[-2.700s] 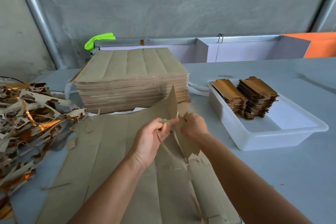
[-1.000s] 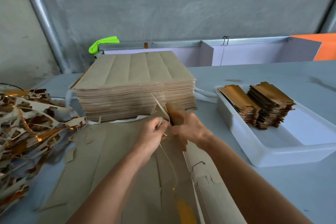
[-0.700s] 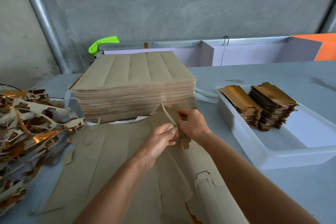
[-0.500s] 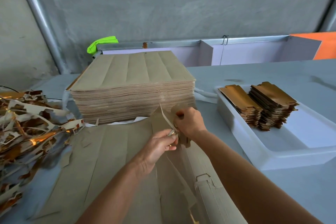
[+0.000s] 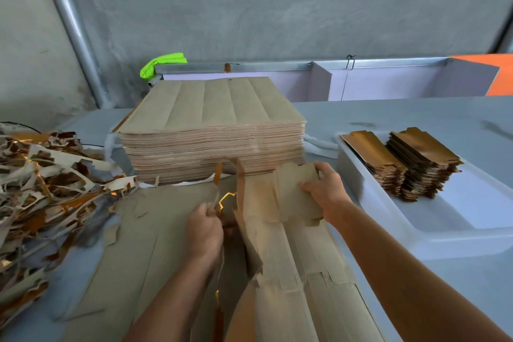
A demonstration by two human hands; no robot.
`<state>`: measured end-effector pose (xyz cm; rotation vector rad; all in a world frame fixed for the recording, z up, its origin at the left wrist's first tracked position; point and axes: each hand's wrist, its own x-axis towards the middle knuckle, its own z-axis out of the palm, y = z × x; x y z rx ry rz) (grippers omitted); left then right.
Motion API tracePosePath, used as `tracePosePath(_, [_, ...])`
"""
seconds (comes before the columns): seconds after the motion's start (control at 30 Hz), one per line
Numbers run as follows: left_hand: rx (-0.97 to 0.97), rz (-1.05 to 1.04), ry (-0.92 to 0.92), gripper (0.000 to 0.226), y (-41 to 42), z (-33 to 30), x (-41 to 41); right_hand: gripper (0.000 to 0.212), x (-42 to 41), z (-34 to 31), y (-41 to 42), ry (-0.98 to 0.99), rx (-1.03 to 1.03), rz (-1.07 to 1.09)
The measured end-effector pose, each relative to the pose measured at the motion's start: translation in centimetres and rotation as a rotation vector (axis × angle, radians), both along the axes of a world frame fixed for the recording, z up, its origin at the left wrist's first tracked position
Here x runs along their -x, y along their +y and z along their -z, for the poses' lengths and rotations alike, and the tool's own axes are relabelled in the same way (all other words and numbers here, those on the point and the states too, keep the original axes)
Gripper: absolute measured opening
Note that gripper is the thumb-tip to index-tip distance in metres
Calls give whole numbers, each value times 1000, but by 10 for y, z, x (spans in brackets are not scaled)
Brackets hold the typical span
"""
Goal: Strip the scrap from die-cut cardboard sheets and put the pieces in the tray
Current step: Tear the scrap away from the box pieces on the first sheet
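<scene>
Grey table point(image 5: 388, 119): die-cut piece point(image 5: 294, 191) now torn free, gripped by right hand point(image 5: 324, 191); scrap strip point(image 5: 240, 186) pinched by left hand point(image 5: 205, 228). Tray point(image 5: 458, 239) is judged next.

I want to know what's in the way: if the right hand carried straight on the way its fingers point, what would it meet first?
The right hand, gripping a cardboard piece, points up and left. It would probably meet the tall stack of sheets first, though depth is hard to judge.
</scene>
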<state>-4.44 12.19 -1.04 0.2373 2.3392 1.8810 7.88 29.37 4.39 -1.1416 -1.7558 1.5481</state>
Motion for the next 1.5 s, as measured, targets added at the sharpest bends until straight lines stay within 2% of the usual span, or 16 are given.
tracePosePath(0.07, [-50,57,-19,27,1,-4,-2,72,-1,1,-1,30,-37,-40])
tracePosePath(0.13, [-70,122,-36,36,2,-8,-6,82,-2,0,-2,10,-138,-65])
tracePosePath(0.23, [-99,213,-68,37,4,-14,-15,63,2,-6,-8,-55,-340,-139])
tracePosePath(0.33, [-112,269,-98,34,6,-15,-21,33,12,-9,-20,-377,-544,-229])
tracePosePath(0.47, [-132,324,-140,31,12,-14,-28,17,21,-12,-27,-427,-545,-236])
tracePosePath(0.57, [-105,338,-150,30,13,-10,-29,33,35,-21,-26,-403,-582,-216])
tracePosePath(0.63, [-79,325,-152,27,12,-7,-28,29,50,-27,-26,-403,-573,-232])
tracePosePath(0.83, [-133,340,-123,30,4,-7,-28,19,85,-27,-35,-615,-560,-319])
tracePosePath(1.03, [-330,-62,-264,33,-24,-20,10,23,64,-20,-21,-496,-377,-194])
tracePosePath(1.13, [-248,-69,-308,22,-37,-21,15,20,49,-17,-18,-439,-335,-157])
tracePosePath(1.2, [-21,5,-177,15,-42,-22,10,16,46,-17,-24,-423,-340,-195])
tracePosePath(1.27, [371,147,165,13,-48,-30,4,12,46,-18,-32,-423,-411,-221])
tracePosePath(1.33, [757,261,477,34,-54,-47,-3,11,50,-22,-39,-441,-521,-249])
tracePosePath(1.37, [878,231,578,45,-57,-58,-6,10,52,-24,-42,-449,-568,-253])
tracePosePath(1.43, [875,62,797,49,-59,-80,-14,15,57,-28,-50,-457,-639,-266])
tracePosePath(1.5, [674,-89,1072,38,-50,-89,-14,17,62,-29,-57,-470,-692,-296])
